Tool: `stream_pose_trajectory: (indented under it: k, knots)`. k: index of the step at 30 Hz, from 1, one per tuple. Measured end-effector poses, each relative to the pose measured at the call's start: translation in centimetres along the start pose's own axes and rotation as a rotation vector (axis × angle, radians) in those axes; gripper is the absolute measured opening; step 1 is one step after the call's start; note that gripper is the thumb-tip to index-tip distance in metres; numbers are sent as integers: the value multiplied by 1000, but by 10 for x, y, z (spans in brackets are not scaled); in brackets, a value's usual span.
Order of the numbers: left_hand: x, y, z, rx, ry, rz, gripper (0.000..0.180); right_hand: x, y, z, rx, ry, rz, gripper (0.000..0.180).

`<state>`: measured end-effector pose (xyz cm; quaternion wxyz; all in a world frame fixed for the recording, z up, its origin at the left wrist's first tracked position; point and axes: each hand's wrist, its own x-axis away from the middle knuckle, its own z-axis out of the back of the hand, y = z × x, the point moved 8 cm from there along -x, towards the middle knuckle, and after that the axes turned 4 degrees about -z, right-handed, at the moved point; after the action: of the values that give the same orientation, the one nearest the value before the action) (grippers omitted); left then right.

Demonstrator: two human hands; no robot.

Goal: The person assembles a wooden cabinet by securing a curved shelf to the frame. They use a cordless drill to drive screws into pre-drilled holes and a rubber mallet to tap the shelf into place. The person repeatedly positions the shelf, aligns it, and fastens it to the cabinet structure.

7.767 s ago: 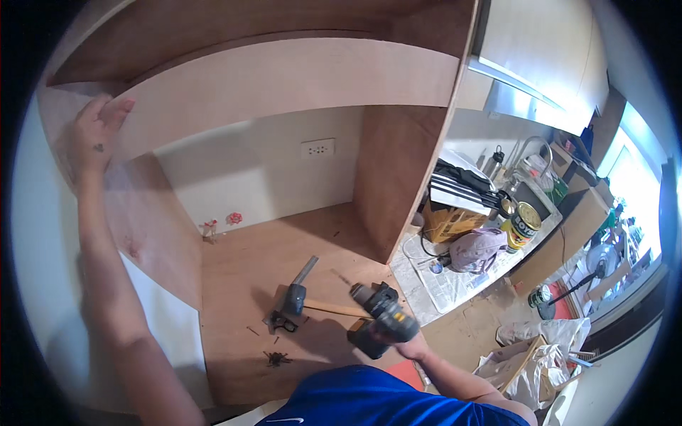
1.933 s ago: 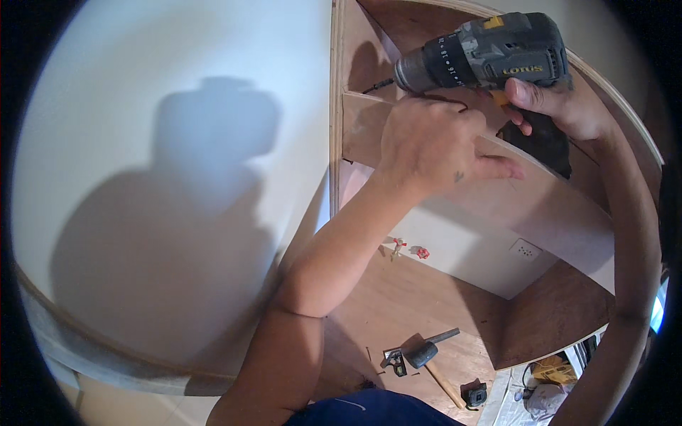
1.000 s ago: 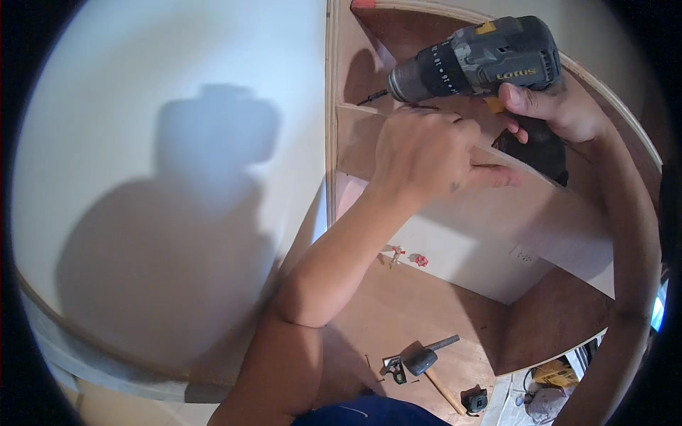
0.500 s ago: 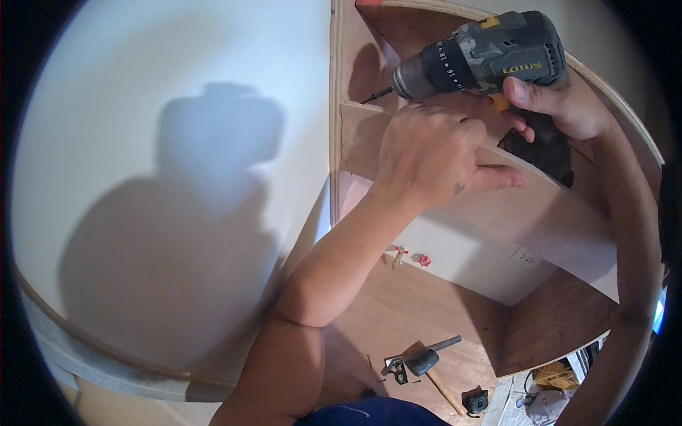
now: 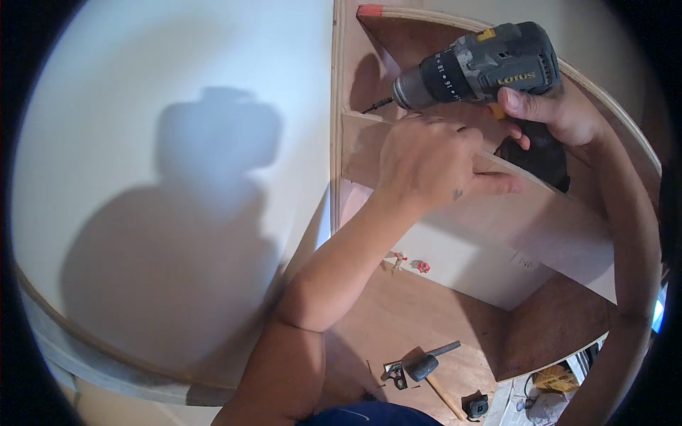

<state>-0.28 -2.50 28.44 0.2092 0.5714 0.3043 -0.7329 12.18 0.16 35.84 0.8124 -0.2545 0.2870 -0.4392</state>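
Two hands busy: right hand [image 5: 550, 117] wrapped the cordless drill [image 5: 472, 67] at its handle, heavy, rigid; left hand [image 5: 430, 160] gripped the stiff plywood shelf [image 5: 540, 213] edge.

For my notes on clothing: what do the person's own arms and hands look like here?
Both forearms are bare, with no sleeves showing and no gloves. The left hand carries a small dark mark, perhaps a tattoo, near the thumb's base. The right hand shows no ring or watch. At the lower edge, a blue garment covers the body.

Right hand [image 5: 547, 117] holds a cordless drill [image 5: 483, 67] (bit toward plywood); left hand [image 5: 426, 160] grips the shelf edge [image 5: 526, 181].
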Motion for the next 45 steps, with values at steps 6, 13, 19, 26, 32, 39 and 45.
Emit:
stream_pose_trajectory:
  k: [6,13,19,26,32,39,45]
  knots:
    - [0,0,1,41,-15,2,66,2,-4,-1,-18,-3,19,53]
    - [1,7,12,63,139,-66,56,-2,-3,-6,-32,-80,48,66]
    - [-2,9,14,114,74,-27,50,2,-6,-8,-28,-97,1,82]
    - [-2,8,12,45,97,-52,56,-1,-4,-2,-36,-63,116,79]
    - [-1,6,7,78,27,-16,58,-2,-5,-2,-24,-84,132,80]
    - [-4,7,11,70,75,-49,59,-1,-4,-2,-27,-40,132,79]
    - [-5,8,14,82,166,-74,62,-1,-3,-2,-38,-28,118,80]
